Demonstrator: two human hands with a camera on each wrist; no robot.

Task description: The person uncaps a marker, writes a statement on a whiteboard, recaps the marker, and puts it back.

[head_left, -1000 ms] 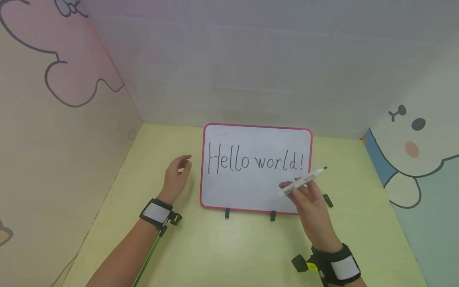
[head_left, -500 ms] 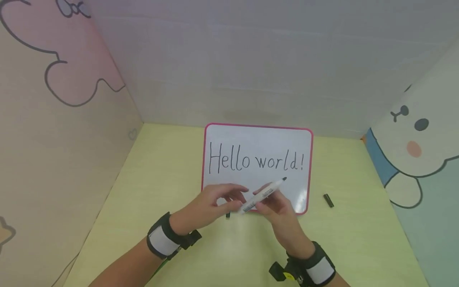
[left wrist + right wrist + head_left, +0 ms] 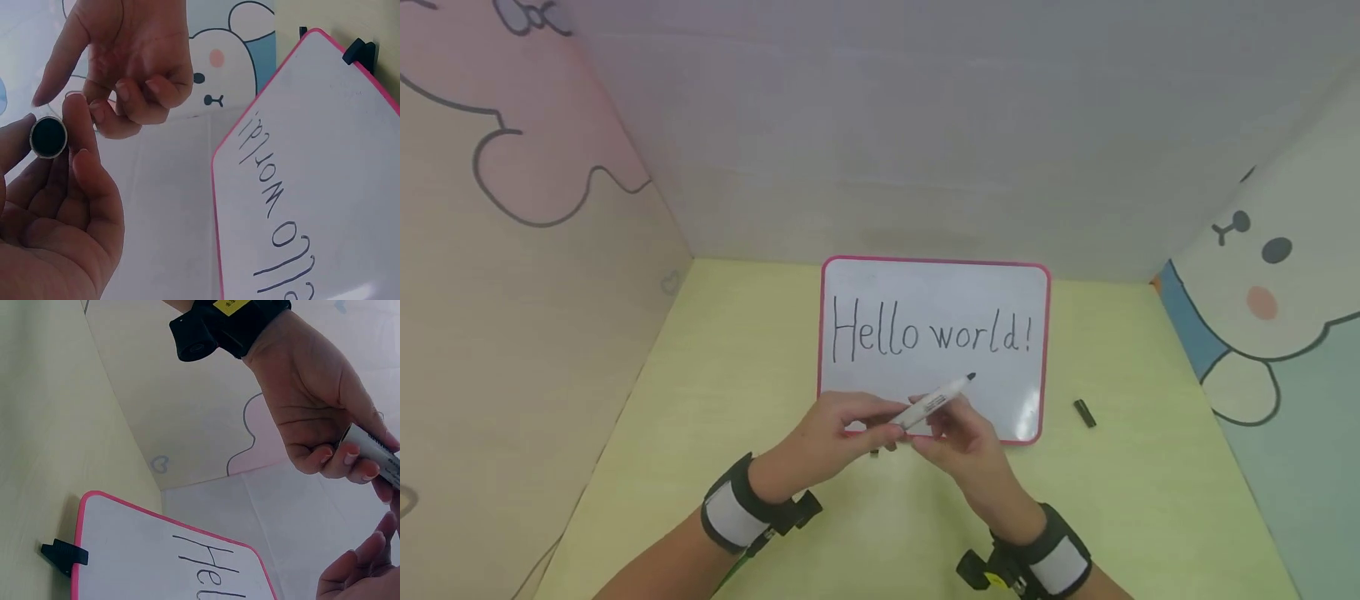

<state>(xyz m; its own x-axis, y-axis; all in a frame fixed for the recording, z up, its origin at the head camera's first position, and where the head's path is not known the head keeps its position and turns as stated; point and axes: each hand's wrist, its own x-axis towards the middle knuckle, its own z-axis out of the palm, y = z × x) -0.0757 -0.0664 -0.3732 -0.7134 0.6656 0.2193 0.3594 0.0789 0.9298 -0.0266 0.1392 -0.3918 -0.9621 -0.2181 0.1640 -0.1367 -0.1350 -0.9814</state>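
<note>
A white marker (image 3: 934, 403) with an uncovered dark tip slants up to the right over the whiteboard's lower part. My left hand (image 3: 823, 437) pinches its rear end between thumb and fingers; the left wrist view shows the round dark end of the marker (image 3: 49, 137). Beside the barrel is my right hand (image 3: 966, 454), its thumb apart from the marker and its fingers loosely bent. Whether a right fingertip still touches the barrel behind it, I cannot tell. The pink-edged whiteboard (image 3: 940, 287) reads "Hello world!" in black. A dark marker cap (image 3: 1085, 413) lies to its right.
Below the board's bottom edge, a small dark clip (image 3: 874, 452) partly shows; the right wrist view also has a black clip (image 3: 65, 555) on the board's rim. The pale yellow table (image 3: 737, 333) meets white and cartoon-printed walls (image 3: 1262, 350).
Both hands have come together before the board, the left from its left side, the right moving left with the marker. My left hand now grips the marker's rear, and the right thumb has come off it.
</note>
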